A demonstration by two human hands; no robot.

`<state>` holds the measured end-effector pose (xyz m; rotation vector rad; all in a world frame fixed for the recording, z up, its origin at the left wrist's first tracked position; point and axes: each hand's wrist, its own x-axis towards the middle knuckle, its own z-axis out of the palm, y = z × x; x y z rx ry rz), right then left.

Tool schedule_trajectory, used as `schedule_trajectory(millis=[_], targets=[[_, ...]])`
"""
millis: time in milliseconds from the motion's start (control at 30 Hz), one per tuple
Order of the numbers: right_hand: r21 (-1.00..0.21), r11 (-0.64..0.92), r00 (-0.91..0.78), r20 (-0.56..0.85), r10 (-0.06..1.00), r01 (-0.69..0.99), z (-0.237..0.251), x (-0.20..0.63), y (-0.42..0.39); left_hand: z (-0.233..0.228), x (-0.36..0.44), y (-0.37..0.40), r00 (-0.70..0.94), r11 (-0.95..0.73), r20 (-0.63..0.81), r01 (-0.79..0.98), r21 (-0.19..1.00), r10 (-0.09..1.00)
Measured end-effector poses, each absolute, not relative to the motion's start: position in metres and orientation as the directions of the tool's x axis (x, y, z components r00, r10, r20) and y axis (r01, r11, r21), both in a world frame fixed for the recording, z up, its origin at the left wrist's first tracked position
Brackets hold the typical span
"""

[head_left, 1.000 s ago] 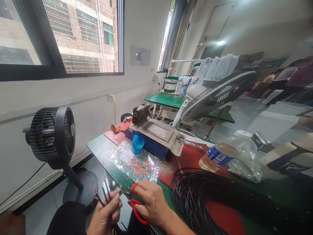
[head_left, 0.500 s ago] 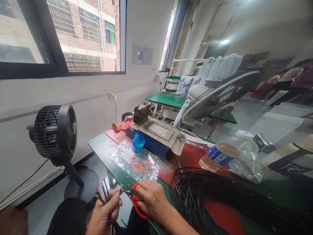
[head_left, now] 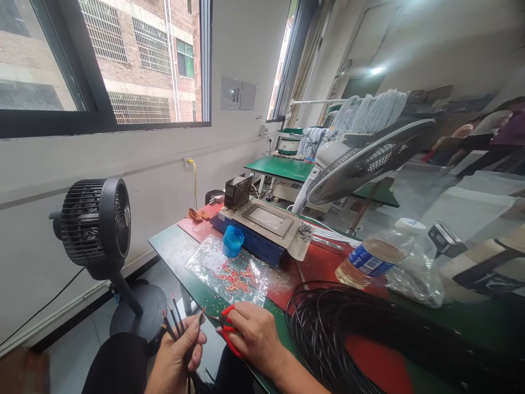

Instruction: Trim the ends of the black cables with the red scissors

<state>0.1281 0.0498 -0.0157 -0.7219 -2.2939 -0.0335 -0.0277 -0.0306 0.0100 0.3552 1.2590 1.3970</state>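
Wire ends stand just left of the cutter tip, lower centre of the frame.

Your left hand (head_left: 177, 355) fists thin black insulated wires (head_left: 174, 323), axes upright, tilted left; your right hand (head_left: 251, 336) grips red-handled steel cutters (head_left: 226, 324), tip pointing left, nearer hand.

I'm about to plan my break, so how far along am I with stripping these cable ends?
Done, by the look of it: red insulation scraps litter the plastic sheet. In hand: your left hand holds a few black cables with ends up, while your right hand grips the red-handled cutters next to one tip. Left: probably plenty, as a big black cable coil sits on the table.
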Motion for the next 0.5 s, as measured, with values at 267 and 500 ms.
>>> schedule_trajectory(millis=[267, 500], targets=[[-0.200, 0.815, -0.577, 0.616, 0.537, 0.544, -0.0109, 0.1274, 0.0482, 0.0104, -0.0274, -0.0298, -0.271, 0.258, -0.428, -0.491, 0.832, 0.862], [-0.182, 0.831, -0.625, 0.580, 0.523, 0.526, -0.0154, 0.1285, 0.0497, 0.0044, -0.0279, -0.0324, -0.271, 0.262, -0.381, -0.386, 0.885, 0.884]])
